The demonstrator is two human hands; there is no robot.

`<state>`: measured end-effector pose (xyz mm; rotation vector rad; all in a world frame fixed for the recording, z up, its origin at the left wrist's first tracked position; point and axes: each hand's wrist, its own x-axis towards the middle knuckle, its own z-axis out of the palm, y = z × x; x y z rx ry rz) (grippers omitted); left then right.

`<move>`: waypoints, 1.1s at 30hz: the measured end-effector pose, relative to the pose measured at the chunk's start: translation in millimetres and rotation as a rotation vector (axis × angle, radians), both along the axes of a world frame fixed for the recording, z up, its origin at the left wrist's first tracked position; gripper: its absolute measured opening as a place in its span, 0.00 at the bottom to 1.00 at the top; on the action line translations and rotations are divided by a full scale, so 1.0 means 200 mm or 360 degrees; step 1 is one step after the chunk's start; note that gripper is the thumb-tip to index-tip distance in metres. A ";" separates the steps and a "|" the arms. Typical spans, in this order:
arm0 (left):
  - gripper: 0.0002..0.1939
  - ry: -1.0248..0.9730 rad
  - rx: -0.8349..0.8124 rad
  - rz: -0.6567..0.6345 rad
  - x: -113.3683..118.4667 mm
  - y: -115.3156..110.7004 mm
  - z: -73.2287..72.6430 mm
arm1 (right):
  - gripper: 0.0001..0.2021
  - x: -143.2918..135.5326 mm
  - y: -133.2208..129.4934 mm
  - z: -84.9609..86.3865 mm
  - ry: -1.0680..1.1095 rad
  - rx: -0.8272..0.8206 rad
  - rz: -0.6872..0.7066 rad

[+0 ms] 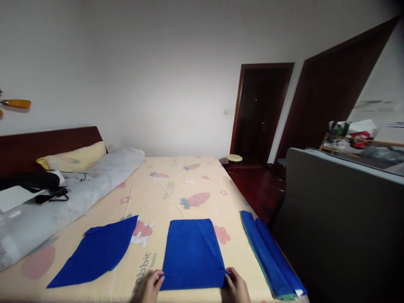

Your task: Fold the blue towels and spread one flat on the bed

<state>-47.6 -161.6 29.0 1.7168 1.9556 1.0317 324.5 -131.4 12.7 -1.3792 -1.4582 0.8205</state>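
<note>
The folded blue towel [192,253] lies flat on the bed [176,185], at the near edge, centred before the person. The left hand [150,287] pinches the towel's near left corner; its grip is closed on the fabric. The right hand [236,287] pinches the near right corner; its grip is likewise closed on the fabric. Both hands rest at the near edge of the bed.

To the left of this towel, apart from it, a second blue towel [96,251] lies flat and skewed. To the right, along the bed's right edge, a stack of blue cloths [269,252] lies lengthwise. A grey rolled duvet [72,198] and a yellow pillow [74,158] lie at the far left, against the dark headboard [47,143]. A grey sofa [341,219] stands to the right of the bed.
</note>
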 end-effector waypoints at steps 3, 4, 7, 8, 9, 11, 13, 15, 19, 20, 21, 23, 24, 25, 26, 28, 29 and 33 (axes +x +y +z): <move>0.11 0.0138 -0.0041 -0.0087 0.01 0.02 0.02 | 0.15 0.00 0.02 -0.02 -0.0141 0.0015 0.0003; 0.11 0.0195 -0.0042 -0.0098 0.02 0.02 0.02 | 0.15 0.01 0.02 -0.03 -0.0225 0.0034 -0.0009; 0.13 0.0405 -0.0019 -0.0124 0.04 0.02 -0.03 | 0.13 0.01 0.01 -0.10 -0.0623 0.0166 -0.0126; 0.14 0.0488 -0.0014 -0.0107 0.05 0.01 -0.05 | 0.12 0.01 0.01 -0.13 -0.0765 0.0227 -0.0182; 0.14 0.0566 -0.0017 -0.0070 0.07 0.01 -0.07 | 0.12 0.01 0.00 -0.15 -0.0888 0.0292 -0.0239; 0.15 0.0692 -0.0040 0.0036 0.08 -0.01 -0.08 | 0.11 0.00 0.00 -0.20 -0.1061 0.0437 -0.0340; 0.18 0.0772 -0.0076 0.0061 0.10 -0.02 -0.07 | 0.12 0.00 -0.01 -0.23 -0.1183 0.0598 -0.0408; 0.20 0.0836 -0.0135 -0.0030 0.11 -0.02 -0.05 | 0.13 0.00 -0.01 -0.25 -0.1269 0.0714 -0.0368; 0.21 0.0925 -0.0219 -0.0066 0.10 -0.03 -0.03 | 0.13 0.05 -0.02 -0.27 -0.1325 0.0709 -0.0210; 0.21 0.0928 -0.0213 -0.0028 0.10 -0.03 -0.04 | 0.12 0.06 -0.02 -0.27 -0.1338 0.0696 -0.0247; 0.21 0.0928 -0.0201 0.0008 0.10 -0.04 -0.06 | 0.11 0.06 -0.02 -0.27 -0.1358 0.0690 -0.0307; 0.21 0.0928 -0.0155 0.0038 0.13 -0.03 -0.10 | 0.09 0.02 -0.03 -0.25 -0.1405 0.0698 -0.0429; 0.22 0.0938 -0.0120 0.0008 0.16 -0.03 -0.13 | 0.09 -0.02 -0.04 -0.23 -0.1417 0.0712 -0.0448; 0.23 0.0955 -0.0076 -0.0057 0.21 -0.02 -0.16 | 0.09 -0.07 -0.05 -0.21 -0.1409 0.0736 -0.0426; 0.25 0.0978 -0.0021 -0.0153 0.27 -0.01 -0.20 | 0.09 -0.15 -0.06 -0.19 -0.1381 0.0764 -0.0347; 0.29 0.1021 0.0110 -0.0376 0.40 0.02 -0.26 | 0.14 -0.31 -0.07 -0.15 -0.1274 0.0809 -0.0059; 0.30 0.1033 0.0168 -0.0461 0.47 0.03 -0.30 | 0.16 -0.39 -0.08 -0.14 -0.1209 0.0810 0.0087; 0.33 0.1032 0.0236 -0.0686 0.53 0.03 -0.41 | 0.19 -0.48 -0.09 -0.20 -0.1114 0.0746 0.0288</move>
